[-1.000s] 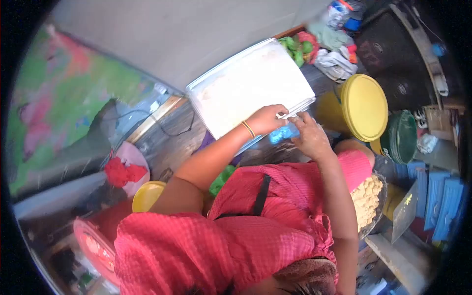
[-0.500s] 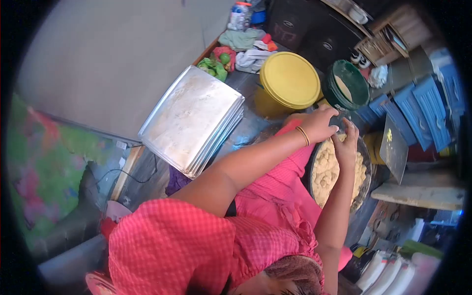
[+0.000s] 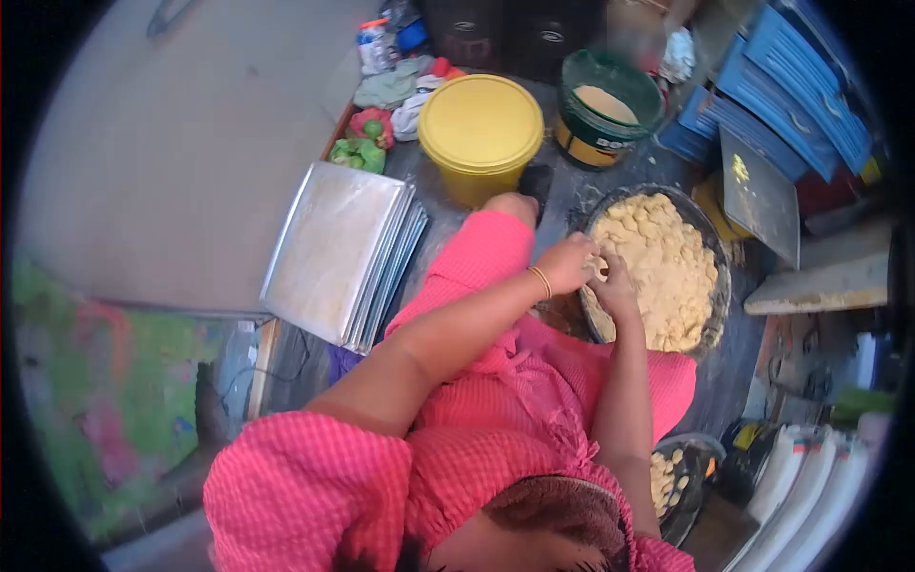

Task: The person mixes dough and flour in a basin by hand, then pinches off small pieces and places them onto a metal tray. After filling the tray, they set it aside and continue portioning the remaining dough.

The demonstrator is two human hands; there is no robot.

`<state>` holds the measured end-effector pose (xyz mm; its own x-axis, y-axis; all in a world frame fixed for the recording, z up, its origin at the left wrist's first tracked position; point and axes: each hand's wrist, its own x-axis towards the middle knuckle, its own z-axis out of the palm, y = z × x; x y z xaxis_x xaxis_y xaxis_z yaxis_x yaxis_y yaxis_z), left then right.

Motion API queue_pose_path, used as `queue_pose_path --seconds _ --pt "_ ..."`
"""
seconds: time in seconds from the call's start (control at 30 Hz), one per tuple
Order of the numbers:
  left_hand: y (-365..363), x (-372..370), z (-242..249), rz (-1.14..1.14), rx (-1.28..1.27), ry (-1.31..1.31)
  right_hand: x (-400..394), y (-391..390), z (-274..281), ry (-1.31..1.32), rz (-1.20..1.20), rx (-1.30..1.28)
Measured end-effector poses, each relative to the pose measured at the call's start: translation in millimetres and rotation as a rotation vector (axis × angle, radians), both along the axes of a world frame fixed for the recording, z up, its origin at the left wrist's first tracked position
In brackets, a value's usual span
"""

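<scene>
– Why do left hand [image 3: 565,264] and right hand [image 3: 619,286] meet at the left rim of the basin [image 3: 724,262]?
– Likely so crumbs fall on the dough [image 3: 667,262] inside. Fingertips close together; whether either grip clamps anything, I can't tell.

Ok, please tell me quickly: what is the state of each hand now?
Left hand: fingers curled; whether it holds anything cannot be told.
Right hand: fingers bent; holding also cannot be told.

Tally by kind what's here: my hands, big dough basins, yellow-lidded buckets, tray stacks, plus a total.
Hands: 2 (left hand, right hand)
Big dough basin: 1
Yellow-lidded bucket: 1
Tray stack: 1
Total: 5
</scene>
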<state>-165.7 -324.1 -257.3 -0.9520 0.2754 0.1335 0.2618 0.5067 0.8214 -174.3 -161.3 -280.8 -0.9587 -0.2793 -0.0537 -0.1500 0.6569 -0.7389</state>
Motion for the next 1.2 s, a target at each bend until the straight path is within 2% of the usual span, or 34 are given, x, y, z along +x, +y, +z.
queue_pose_path --seconds 0.03,0.07,0.1,0.17,0.23,0.27,0.3,0.37,0.43,0.5,0.53,0.57,0.63,0.77,0.87,0.9,0.93,0.97,1.0,1.03,1.07,1.1,1.13,1.17,1.2 --pt "-4 2 -2 0.042 0.0 -0.004 -2 -9 -1 -0.012 0.029 -0.074" --pt "-7 4 -3 0.041 0.04 0.035 -7 -17 0 -0.082 0.044 0.036" --pt "-14 7 -5 0.044 0.078 0.074 -12 -26 -1 -0.089 0.096 0.04" --pt "-35 16 18 0.127 0.086 0.052 -21 -47 -7 0.037 0.13 -0.258" --pt "-72 21 35 0.109 0.085 0.128 -27 -86 19 0.193 0.132 -0.219" --pt "-95 27 41 0.164 -0.027 0.224 -30 -105 31 0.197 0.163 -0.158" --pt "-122 34 52 0.206 -0.033 0.214 -25 -128 59 0.202 0.19 -0.098" --pt "-187 52 74 0.093 -0.048 0.086 -12 -176 97 0.219 0.326 -0.117" --pt "-249 80 83 0.155 -0.131 0.045 -2 -224 108 0.244 0.534 -0.173" --pt "-302 116 94 0.228 -0.218 -0.004 20 -270 121 0.207 0.674 -0.061" --pt "-325 132 91 0.261 -0.222 -0.02 28 -292 119 0.181 0.786 -0.128" --pt "-346 146 86 0.295 -0.222 -0.038 37 -311 113 0.175 0.799 -0.121" --pt "-379 174 77 0.348 -0.194 -0.075 56 -343 101 0.169 0.987 -0.035" --pt "-410 218 60 0.465 -0.104 -0.179 85 -383 86 0.053 1.095 0.067" --pt "-436 253 19 0.414 -0.034 -0.358 91 -398 68 0.038 1.159 0.165" --pt "-436 269 -1 0.481 -0.037 -0.396 94 -399 56 0.04 1.154 0.176" --pt "-442 281 -28 0.437 -0.154 -0.639 101 -399 42 0.067 1.18 0.222" --pt "-444 300 -87 0.368 -0.228 -0.754 106 -398 32 0.097 1.194 0.269" --pt "-439 317 -112 0.23 -0.458 -0.744 114 -401 29 0.005 1.223 0.344" --pt "-419 324 -90 0.569 -0.05 -0.873 124 -405 27 -0.089 1.241 0.417" --pt "-424 349 -190 0.366 -0.323 -0.934 133 -401 9 -0.005 1.287 0.4" --pt "-415 360 -212 0.38 -0.367 -1.122 142 -398 -7 0.077 1.335 0.386" --pt "-409 393 -281 0.364 -0.498 -0.962 148 -399 -9 -0.057 1.361 0.44" --pt "-395 403 -288 0.612 -0.406 -1.013 152 -400 -11 -0.194 1.386 0.487" --pt "-382 414 -294 0.862 -0.304 -1.057 152 -396 -16 -0.198 1.355 0.489"
